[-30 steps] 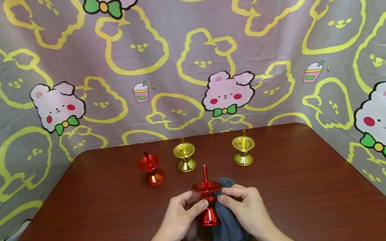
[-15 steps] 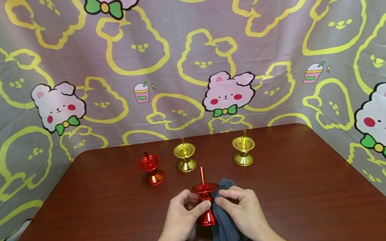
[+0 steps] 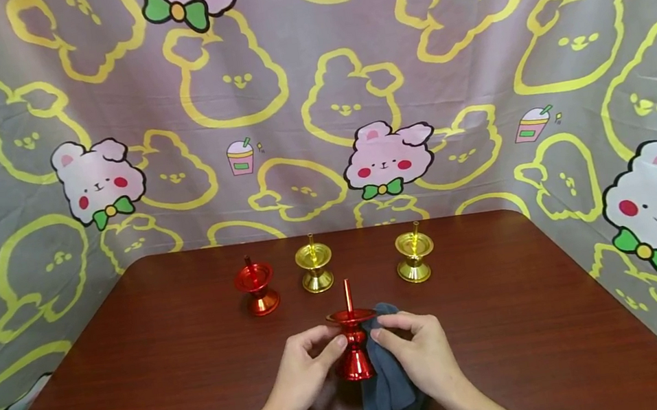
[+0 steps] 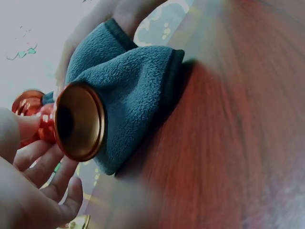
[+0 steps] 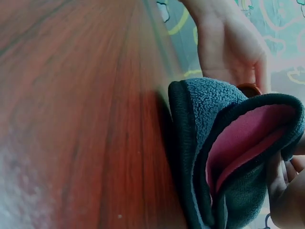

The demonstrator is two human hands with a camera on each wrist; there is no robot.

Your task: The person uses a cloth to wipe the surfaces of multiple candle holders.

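Observation:
In the head view a shiny red candle holder (image 3: pixel 357 365) with a wide dish and thin upright tube stands upright between both hands, near the table's front. My left hand (image 3: pixel 305 369) grips its narrow stem from the left, thumb in front. My right hand (image 3: pixel 425 353) pinches a dark grey-blue cloth (image 3: pixel 391 397) against the holder's right side, below the dish. The cloth hangs down towards the table. In the left wrist view the holder's hollow base (image 4: pixel 86 126) faces the camera, off the table. From the right wrist, the folded cloth (image 5: pixel 205 98) shows a pink inside and hides most of the holder.
Farther back on the brown table (image 3: pixel 169 364) stand another red candle holder (image 3: pixel 262 301), a gold one (image 3: pixel 317 280) beside it and a second gold one (image 3: pixel 414 268) to the right. A patterned curtain (image 3: pixel 290 99) hangs close behind the table and along its sides.
The held candle holder shifted slightly left, then back right and a little up. Both hands moved with it, the cloth staying in the right hand. The other holders stayed put.

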